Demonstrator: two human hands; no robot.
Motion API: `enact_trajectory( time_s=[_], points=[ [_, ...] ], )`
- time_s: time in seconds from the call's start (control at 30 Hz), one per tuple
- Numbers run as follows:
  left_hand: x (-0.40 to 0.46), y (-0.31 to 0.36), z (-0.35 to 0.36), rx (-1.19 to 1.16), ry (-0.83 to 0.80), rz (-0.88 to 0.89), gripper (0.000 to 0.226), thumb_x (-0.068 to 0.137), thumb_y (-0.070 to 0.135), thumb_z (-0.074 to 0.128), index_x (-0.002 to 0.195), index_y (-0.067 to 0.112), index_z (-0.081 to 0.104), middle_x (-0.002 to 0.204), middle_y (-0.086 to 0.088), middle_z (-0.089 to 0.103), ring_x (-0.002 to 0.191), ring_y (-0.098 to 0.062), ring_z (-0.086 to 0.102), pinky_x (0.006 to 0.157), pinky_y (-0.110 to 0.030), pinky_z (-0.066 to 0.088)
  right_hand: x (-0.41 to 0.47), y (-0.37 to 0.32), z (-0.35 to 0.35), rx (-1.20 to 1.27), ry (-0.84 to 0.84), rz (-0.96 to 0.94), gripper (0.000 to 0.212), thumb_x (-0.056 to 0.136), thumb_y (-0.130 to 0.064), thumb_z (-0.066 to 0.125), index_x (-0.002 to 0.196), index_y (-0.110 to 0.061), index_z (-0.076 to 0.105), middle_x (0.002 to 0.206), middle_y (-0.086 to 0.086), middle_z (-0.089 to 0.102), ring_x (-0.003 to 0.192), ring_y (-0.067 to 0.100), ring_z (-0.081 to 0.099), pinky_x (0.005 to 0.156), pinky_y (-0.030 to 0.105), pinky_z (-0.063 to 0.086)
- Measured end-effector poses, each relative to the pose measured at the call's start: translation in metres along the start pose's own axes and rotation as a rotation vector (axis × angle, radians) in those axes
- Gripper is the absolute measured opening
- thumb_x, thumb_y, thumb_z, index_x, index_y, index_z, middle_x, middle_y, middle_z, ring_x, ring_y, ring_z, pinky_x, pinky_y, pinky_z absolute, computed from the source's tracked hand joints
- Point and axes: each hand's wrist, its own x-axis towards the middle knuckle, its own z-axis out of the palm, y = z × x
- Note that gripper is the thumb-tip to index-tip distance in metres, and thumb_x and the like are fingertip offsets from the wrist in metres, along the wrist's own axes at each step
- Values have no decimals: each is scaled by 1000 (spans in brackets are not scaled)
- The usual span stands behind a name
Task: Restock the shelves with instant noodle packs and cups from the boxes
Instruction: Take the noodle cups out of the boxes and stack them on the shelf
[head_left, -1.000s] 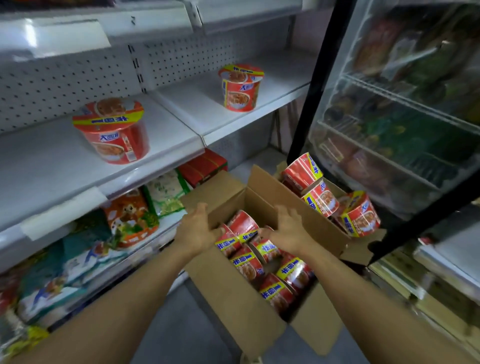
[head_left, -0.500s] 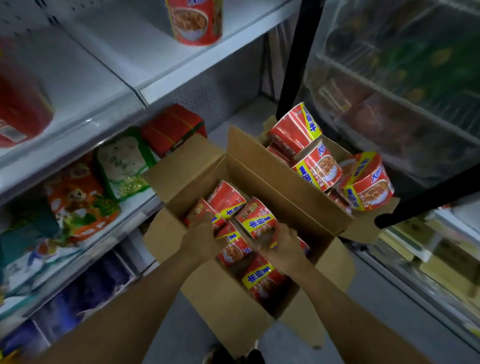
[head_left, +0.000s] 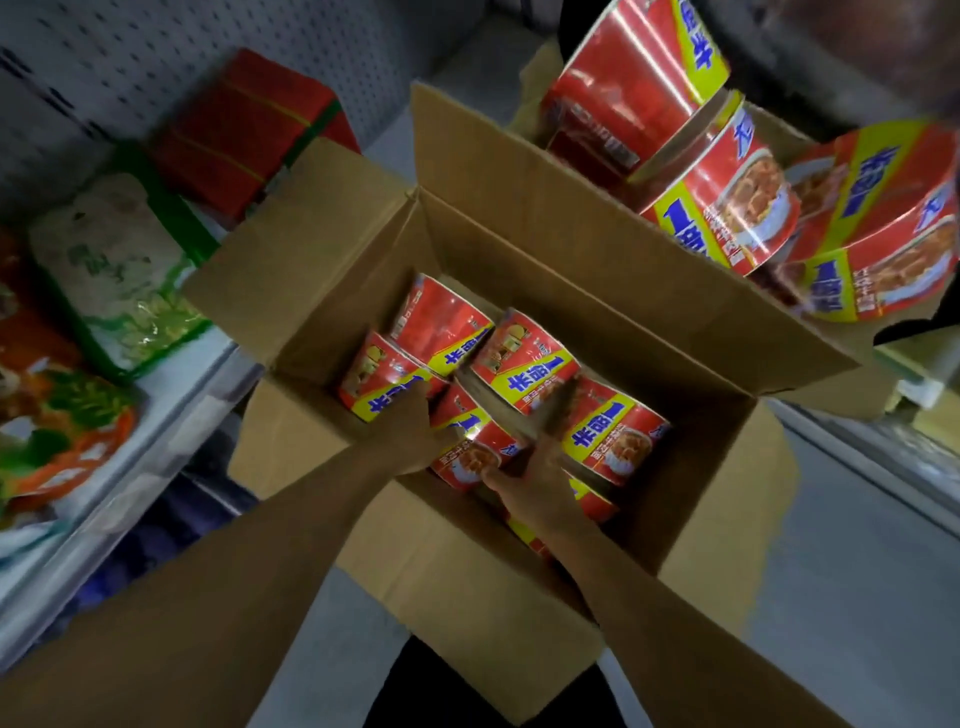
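An open cardboard box (head_left: 457, 566) stands below me with several red and yellow noodle cups lying on their sides in it. My left hand (head_left: 413, 434) reaches in and curls over the lower end of the left cup (head_left: 382, 379); its fingertips are hidden. My right hand (head_left: 540, 470) grips the middle cup (head_left: 465, 449), thumb on its near side and blurred fingers stretched up between it and the right cup (head_left: 613, 441). A second box (head_left: 524, 150) behind holds bigger noodle cups (head_left: 719, 195) piled above its rim.
The low shelf (head_left: 171, 384) on the left carries a green noodle pack (head_left: 119, 270), a red pack (head_left: 244, 130) and an orange pack (head_left: 52, 415). A glass fridge door (head_left: 883, 457) closes off the right side. Grey floor (head_left: 841, 597) shows beside the box.
My view has dropped from the upper shelves onto the box. Both hands have gone from the box rim down among the cups and taken hold.
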Motion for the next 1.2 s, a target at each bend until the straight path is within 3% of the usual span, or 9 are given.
enact_trajectory(
  time_s=[0.27, 0.4, 0.47, 0.57, 0.7, 0.83, 0.97, 1.1, 1.2],
  points=[
    [67, -27, 24, -148, -164, -108, 64, 88, 46, 60, 140, 14, 40, 139, -5, 50, 126, -24, 49, 103, -36, 38, 53, 24, 42, 198, 65, 127, 83, 85, -22, 71, 144, -11, 14, 142, 10, 45, 129, 25, 46, 100, 30, 40],
    [91, -39, 33, -110, -216, -147, 105, 58, 83, 52, 137, 14, 46, 136, -6, 55, 121, -25, 53, 105, -46, 41, 71, 33, 53, 247, 85, 150, 81, 86, -24, 69, 141, -10, 13, 141, 13, 44, 127, 27, 48, 98, 32, 41],
    [100, -40, 38, -70, -243, -169, 118, 51, 89, 45, 141, 14, 42, 140, -8, 50, 126, -27, 50, 106, -47, 39, 78, 36, 56, 285, 91, 152, 78, 86, -23, 69, 139, -11, 13, 139, 14, 47, 123, 28, 51, 98, 36, 45],
    [100, -30, 39, -45, -281, -228, 119, 62, 91, 39, 151, 14, 19, 155, -9, 27, 140, -30, 30, 113, -50, 27, 83, 38, 57, 328, 54, 152, 79, 86, -21, 69, 139, -14, 11, 140, 13, 45, 122, 27, 53, 99, 46, 47],
    [95, -28, 45, -37, -269, -309, 105, 78, 81, 35, 153, 17, -1, 160, -9, 10, 145, -33, 15, 114, -49, 19, 81, 37, 56, 304, 64, 129, 76, 84, -21, 71, 136, -13, 16, 140, 15, 45, 122, 27, 53, 99, 42, 47],
    [84, -27, 44, -108, -265, -316, 106, 71, 86, 37, 152, 24, 7, 156, -9, 22, 140, -34, 28, 112, -53, 27, 69, 34, 49, 238, 67, 115, 76, 85, -25, 69, 137, -15, 15, 140, 15, 46, 124, 28, 51, 99, 39, 46],
    [64, -14, 31, -181, -247, -306, 126, 45, 98, 38, 149, 29, 18, 150, -8, 34, 133, -32, 39, 108, -53, 33, 46, 19, 43, 157, 131, 87, 73, 86, -26, 69, 137, -12, 18, 139, 16, 46, 124, 29, 51, 92, 28, 42],
    [41, 2, 12, -311, -203, -339, 96, 76, 81, 40, 151, 25, 17, 149, -6, 37, 132, -31, 42, 102, -43, 37, 21, -5, 37, 111, 201, 8, 76, 84, -24, 70, 138, -10, 17, 138, 17, 45, 124, 31, 49, 95, 32, 42],
    [22, 10, -8, -439, -179, -387, 90, 79, 77, 41, 149, 25, 21, 143, -10, 45, 124, -32, 49, 99, -47, 43, 6, -27, 36, 62, 229, -73, 79, 84, -24, 70, 140, -8, 17, 138, 17, 43, 124, 32, 48, 99, 36, 44]
  ],
)
